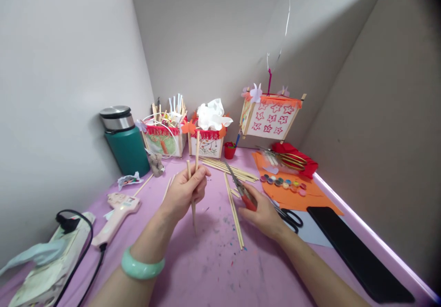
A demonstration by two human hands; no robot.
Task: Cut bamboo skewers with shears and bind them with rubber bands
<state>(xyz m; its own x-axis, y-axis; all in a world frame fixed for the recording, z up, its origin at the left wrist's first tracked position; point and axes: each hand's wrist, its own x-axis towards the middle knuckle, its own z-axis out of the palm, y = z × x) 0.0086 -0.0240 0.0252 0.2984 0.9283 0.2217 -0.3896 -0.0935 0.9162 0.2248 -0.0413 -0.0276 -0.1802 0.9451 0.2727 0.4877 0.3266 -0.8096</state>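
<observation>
Left hand [188, 190] grips upright sticks [193, 196]; right hand [263, 210] holds pliers [241, 187] | loose grip could let sticks slip

A teal flask [127, 148] with a silver band stands beside a pale pink glue gun [119, 215]. Magenta stars pattern the white lantern [270, 119], trimmed in orange, above a lilac tabletop [213, 270].

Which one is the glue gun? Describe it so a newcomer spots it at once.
Find the tall green bottle at the back left of the purple table. Lying in front of it is the pale pink glue gun. Unlike the long power strip to its left, it is pistol-shaped, with a black cord leaving its handle.
</observation>
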